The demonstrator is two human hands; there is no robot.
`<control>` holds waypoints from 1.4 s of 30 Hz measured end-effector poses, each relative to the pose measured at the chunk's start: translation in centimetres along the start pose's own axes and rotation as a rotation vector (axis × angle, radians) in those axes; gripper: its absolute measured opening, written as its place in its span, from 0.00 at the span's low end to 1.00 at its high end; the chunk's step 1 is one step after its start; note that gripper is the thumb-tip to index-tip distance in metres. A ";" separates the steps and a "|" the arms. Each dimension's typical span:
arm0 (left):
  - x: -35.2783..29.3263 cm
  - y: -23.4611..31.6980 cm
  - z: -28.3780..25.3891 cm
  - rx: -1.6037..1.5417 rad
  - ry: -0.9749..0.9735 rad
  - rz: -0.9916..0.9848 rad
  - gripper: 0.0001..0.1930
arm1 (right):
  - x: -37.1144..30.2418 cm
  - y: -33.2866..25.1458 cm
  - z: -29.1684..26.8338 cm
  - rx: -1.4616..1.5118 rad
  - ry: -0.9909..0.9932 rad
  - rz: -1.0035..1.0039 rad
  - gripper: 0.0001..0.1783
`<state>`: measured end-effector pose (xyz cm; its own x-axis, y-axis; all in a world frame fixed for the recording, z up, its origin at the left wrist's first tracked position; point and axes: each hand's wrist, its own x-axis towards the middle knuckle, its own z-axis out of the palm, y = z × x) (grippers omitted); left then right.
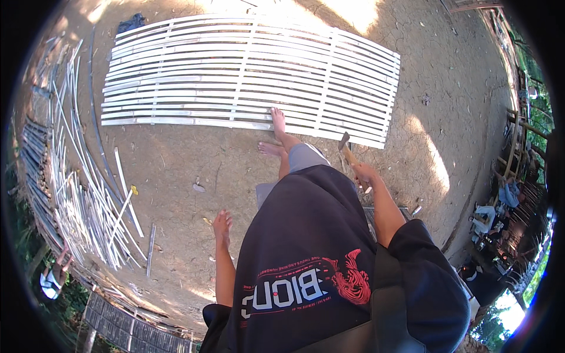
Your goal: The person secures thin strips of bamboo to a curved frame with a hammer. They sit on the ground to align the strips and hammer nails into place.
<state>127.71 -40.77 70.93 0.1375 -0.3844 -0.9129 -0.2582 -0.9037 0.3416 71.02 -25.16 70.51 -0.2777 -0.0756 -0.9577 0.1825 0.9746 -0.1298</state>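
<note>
My right hand (pixel 366 175) is closed around the wooden handle of a hatchet (pixel 349 154), its dark metal head pointing away from me near the panel's near right edge. Low on my left side hangs my left hand (pixel 222 226) over the bare ground, fingers loosely bent and nothing visible in them. Ahead lies a wide panel of pale bamboo slats (pixel 206 79), long strips fixed across several crosspieces. One of my bare feet (pixel 278 120) rests on its near edge; the other foot (pixel 269 149) stands on the dirt just short of it.
To the left, long thin bamboo strips (pixel 88 212) lie in a loose heap beside a dark pole (pixel 94 117). A dark bundle (pixel 130 23) sits at the panel's far left corner. Cluttered items (pixel 500 217) line the right edge. Cracked dirt ground (pixel 447 117) surrounds the panel.
</note>
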 end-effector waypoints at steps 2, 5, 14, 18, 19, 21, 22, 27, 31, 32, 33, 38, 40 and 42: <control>0.3 -0.4 0.7 -0.017 -0.018 0.010 0.28 | 0.5 1.5 -0.7 0.005 -0.013 0.049 0.24; 0.3 -1.1 0.8 -0.020 -0.020 0.026 0.28 | 1.0 2.7 -0.9 -0.010 -0.027 0.097 0.25; -0.5 -2.1 2.4 -0.045 -0.001 0.022 0.28 | 0.8 1.4 -1.8 0.001 0.019 0.050 0.26; -0.6 -2.3 2.8 -0.044 0.003 0.027 0.28 | 0.6 -0.5 -1.9 -0.043 0.021 -0.040 0.26; -0.7 -2.6 2.7 -0.054 0.008 0.036 0.28 | 0.5 -1.1 -1.9 -0.045 0.025 -0.065 0.25; -1.0 -2.7 2.8 -0.051 -0.002 0.062 0.28 | 0.2 -1.9 -1.9 -0.051 0.033 -0.108 0.24; -1.0 -2.6 2.9 -0.050 -0.006 0.080 0.27 | 0.2 -2.3 -1.8 -0.051 0.022 -0.105 0.24; -1.6 -3.6 4.1 -0.110 0.029 0.045 0.25 | 1.4 -2.3 -3.2 -0.127 -0.010 -0.062 0.24; -1.8 -6.1 4.0 -0.159 0.054 0.033 0.25 | 1.7 -2.3 -3.3 -0.151 -0.038 -0.017 0.26; -1.8 -6.8 3.9 -0.158 0.056 0.013 0.25 | 1.7 -2.3 -3.2 -0.161 -0.055 -0.020 0.27; -1.8 -7.1 4.3 -0.155 0.049 -0.008 0.26 | 1.7 -2.1 -3.6 -0.167 -0.062 -0.020 0.27; -2.4 -7.9 6.2 -0.167 0.064 -0.048 0.26 | 2.0 -1.9 -4.9 -0.152 -0.025 -0.010 0.24; -2.7 -8.2 5.9 -0.191 0.091 -0.044 0.25 | 1.8 -3.0 -4.1 -0.150 -0.034 -0.023 0.24; -2.7 -8.3 5.7 -0.182 0.079 -0.025 0.25 | 1.7 -4.0 -4.0 -0.184 -0.045 -0.020 0.25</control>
<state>124.08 -31.15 69.32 0.2184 -0.3690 -0.9034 -0.0781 -0.9294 0.3607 66.04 -28.33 70.41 -0.2359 -0.1003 -0.9666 0.0010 0.9946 -0.1034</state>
